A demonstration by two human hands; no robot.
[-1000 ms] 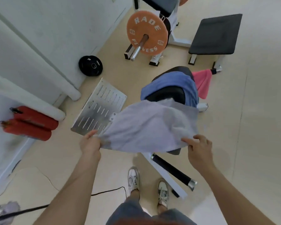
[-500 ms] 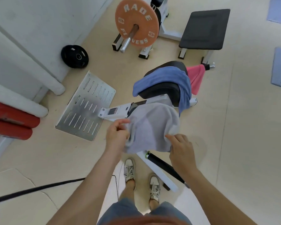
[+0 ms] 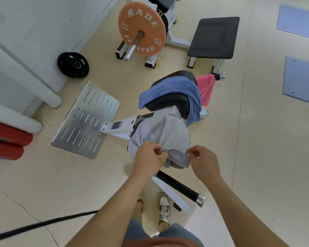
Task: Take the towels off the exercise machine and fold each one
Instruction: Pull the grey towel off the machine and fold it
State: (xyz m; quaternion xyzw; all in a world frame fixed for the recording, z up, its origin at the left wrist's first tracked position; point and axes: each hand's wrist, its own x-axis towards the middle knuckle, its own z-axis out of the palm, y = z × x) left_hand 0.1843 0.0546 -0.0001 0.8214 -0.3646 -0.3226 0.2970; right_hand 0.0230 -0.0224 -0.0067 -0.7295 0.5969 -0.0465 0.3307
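Holding the grey towel (image 3: 161, 134) in front of you, your left hand (image 3: 148, 157) pinches a bunched part of its near edge between thumb and curled fingers; your right hand (image 3: 202, 161) pinches the next corner just to the right, fingertips curled onto the cloth; the two hands are near each other but apart, with a short fold of towel sagging between them. The rest of the grey towel billows away from you over the white frame of the exercise machine (image 3: 121, 127); you cannot tell whether it touches the frame. Farther off, the blue towel (image 3: 177, 88) lies draped across the machine's black seat pad (image 3: 169, 102), one end hanging down its right side; the pink towel (image 3: 206, 88) hangs from a handle at the far right, just beside the blue one. The slotted metal footplate (image 3: 86, 120) lies on the floor to the left; a black padded bar (image 3: 178, 188) runs near your shoes. An orange weight plate (image 3: 141, 31) and a black bench (image 3: 214, 38) stand at the far side; a small black plate (image 3: 73, 65) rests by the wall on the left.
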